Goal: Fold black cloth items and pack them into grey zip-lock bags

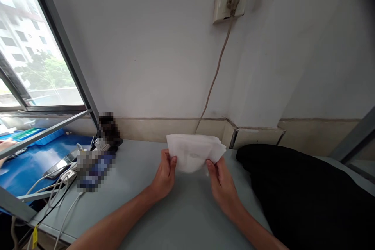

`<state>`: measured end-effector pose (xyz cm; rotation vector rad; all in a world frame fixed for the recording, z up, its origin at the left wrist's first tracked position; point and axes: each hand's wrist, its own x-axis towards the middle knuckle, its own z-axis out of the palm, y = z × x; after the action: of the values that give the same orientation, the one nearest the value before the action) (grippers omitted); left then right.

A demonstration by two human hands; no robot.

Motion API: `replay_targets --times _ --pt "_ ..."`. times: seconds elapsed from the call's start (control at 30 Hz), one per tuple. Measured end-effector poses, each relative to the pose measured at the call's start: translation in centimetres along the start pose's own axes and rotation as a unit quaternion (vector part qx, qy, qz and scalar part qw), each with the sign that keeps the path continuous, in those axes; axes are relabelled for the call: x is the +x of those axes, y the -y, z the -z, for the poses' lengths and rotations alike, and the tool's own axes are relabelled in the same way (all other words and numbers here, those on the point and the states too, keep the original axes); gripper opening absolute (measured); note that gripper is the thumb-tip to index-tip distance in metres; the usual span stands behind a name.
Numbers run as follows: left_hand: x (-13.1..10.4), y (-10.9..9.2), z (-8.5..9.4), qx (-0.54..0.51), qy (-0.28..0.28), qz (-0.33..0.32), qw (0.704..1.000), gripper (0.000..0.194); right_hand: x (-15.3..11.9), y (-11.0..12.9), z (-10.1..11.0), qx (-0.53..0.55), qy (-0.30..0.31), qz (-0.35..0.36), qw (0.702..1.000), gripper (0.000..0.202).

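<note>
A small stack of thin white sheets [195, 152], its layers fanned slightly at the right edge, is held up above the grey shelf [187, 218]. My left hand [164, 175] grips its left side, thumb in front and fingers behind. At the lower right, my right hand [221, 181] pinches it between thumb and fingers. Whether the sheets are paper or thin plastic I cannot tell. The fingers behind the stack are mostly hidden.
Black cloth [304, 199] lies on the right of the shelf. Blurred-out items, white cables [66, 213] and a power strip [68, 175] sit at left. Beyond the metal frame [58, 125], another person's hand [6, 146] shows over a blue table [17, 172]. A cord [215, 74] hangs from a wall socket [219, 6].
</note>
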<state>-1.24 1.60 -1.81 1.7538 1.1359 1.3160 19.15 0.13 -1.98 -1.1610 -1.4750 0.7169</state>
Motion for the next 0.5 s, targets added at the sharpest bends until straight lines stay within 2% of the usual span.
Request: replay_targets --times 0.2,0.37,0.5 --pt "0.3 1.1 -0.2 -0.034 0.034 0.057 0.997 0.033 0.4 -0.7 -0.6 0.004 0.040 -0.027 0.999 0.033" --pt "0.6 2.2 -0.3 -0.046 -0.013 0.063 0.997 0.027 0.3 -1.1 -0.7 0.000 0.037 -0.032 0.999 0.034" --pt "0.7 2.4 -0.2 -0.036 -0.015 0.076 0.996 0.034 0.2 -1.5 -0.7 -0.014 0.078 -0.040 0.996 0.037"
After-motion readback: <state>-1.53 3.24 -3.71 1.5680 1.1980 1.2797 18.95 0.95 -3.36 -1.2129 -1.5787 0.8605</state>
